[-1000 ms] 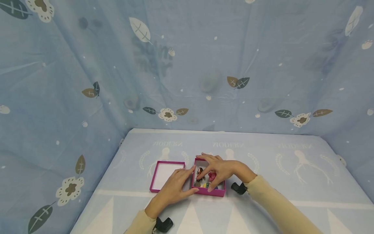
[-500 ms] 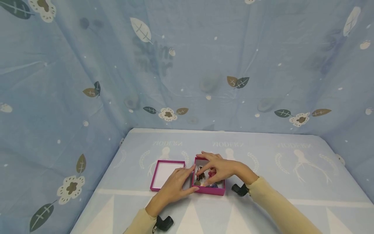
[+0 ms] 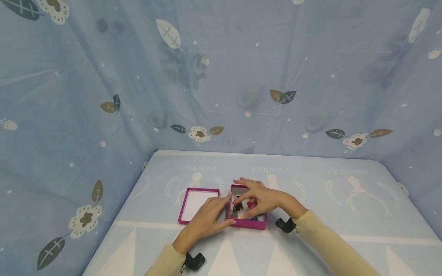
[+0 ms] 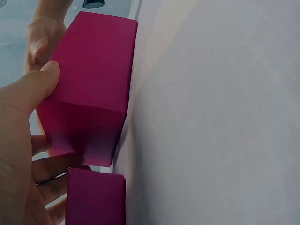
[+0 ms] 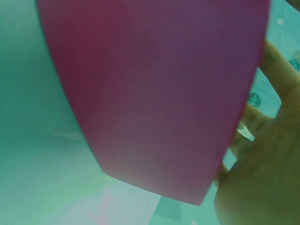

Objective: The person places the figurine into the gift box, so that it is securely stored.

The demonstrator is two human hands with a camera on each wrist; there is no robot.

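A magenta box (image 3: 249, 223) holds several small figures, among them a dark-haired one (image 3: 238, 205) and a pink one (image 3: 251, 202). My left hand (image 3: 203, 222) rests against its left side. In the left wrist view the thumb of my left hand (image 4: 21, 103) touches the top of the box's near wall (image 4: 91, 61), its other fingers beside the adjoining wall. Over the box is my right hand (image 3: 266, 198), index finger and thumb spread apart inside, with a small yellow thing by the thumb tip. The right wrist view shows the box's outer wall (image 5: 154, 93) beside my right hand (image 5: 262, 159).
Left of the box lies a shallow tray-like lid, white inside with a magenta rim (image 3: 183, 206), partly behind my left hand. A patterned pale cloth (image 3: 310, 245) covers the table, and blue printed curtains (image 3: 214, 76) hang behind and at the sides.
The thumb of my right hand has moved left and slightly up inside the box, covering small items seen there earlier. My left hand has kept its place.
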